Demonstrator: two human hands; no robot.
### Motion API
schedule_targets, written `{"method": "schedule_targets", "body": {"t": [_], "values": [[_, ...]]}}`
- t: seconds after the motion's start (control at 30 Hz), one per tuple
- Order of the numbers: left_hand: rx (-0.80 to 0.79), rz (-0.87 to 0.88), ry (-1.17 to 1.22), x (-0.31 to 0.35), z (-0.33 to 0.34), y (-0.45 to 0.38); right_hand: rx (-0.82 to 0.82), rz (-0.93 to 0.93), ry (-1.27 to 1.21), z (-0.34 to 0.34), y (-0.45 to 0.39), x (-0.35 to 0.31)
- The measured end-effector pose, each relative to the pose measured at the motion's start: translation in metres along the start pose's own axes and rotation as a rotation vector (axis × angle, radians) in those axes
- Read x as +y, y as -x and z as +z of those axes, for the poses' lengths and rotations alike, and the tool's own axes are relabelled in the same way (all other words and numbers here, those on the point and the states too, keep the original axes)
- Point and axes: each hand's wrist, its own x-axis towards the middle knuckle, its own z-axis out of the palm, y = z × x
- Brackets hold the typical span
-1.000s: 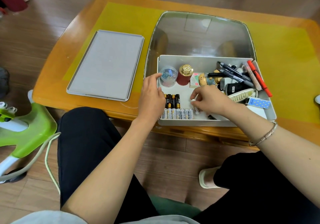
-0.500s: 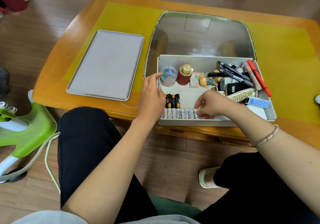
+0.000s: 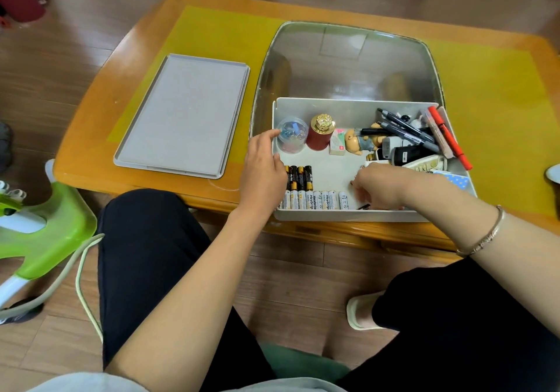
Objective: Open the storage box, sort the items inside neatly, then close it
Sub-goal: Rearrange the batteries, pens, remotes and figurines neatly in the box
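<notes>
The white storage box (image 3: 348,107) stands open at the table's near edge. Its grey lid (image 3: 185,113) lies flat to the left. My left hand (image 3: 263,173) holds the box's left wall, thumb inside and index finger along the rim. My right hand (image 3: 381,185) reaches into the front of the box with fingers curled down; whether they hold anything is hidden. A row of white batteries (image 3: 315,200) lines the front wall, with black batteries (image 3: 298,178) behind them. A clear tub of clips (image 3: 292,134) and a red jar with a gold cap (image 3: 319,135) stand at the back left.
Pens and markers (image 3: 424,134), a small figurine (image 3: 360,144), an eraser (image 3: 338,146) and other bits crowd the box's right half. A glass panel (image 3: 345,58) is set in the orange table (image 3: 212,28). A green plastic object (image 3: 39,234) stands on the floor at left.
My right hand came down from the middle of the box to the front wall, and the white battery row has grown by one at its right end. My left hand has stayed put.
</notes>
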Motion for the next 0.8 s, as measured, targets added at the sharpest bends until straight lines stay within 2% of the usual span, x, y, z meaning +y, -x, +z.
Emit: {"method": "schedule_targets", "body": {"t": [0.2,0.4,0.8], "values": [[-0.003,0.002,0.006,0.0,0.0,0.0,-0.008,-0.011,0.166,0.003,-0.003,-0.006],[-0.002,0.0,0.01,0.0,0.0,0.0,0.087,-0.022,0.089,0.007,-0.005,-0.008],[-0.006,0.002,0.013,0.0,0.0,0.0,0.201,0.098,0.03,0.006,-0.005,-0.02]]}}
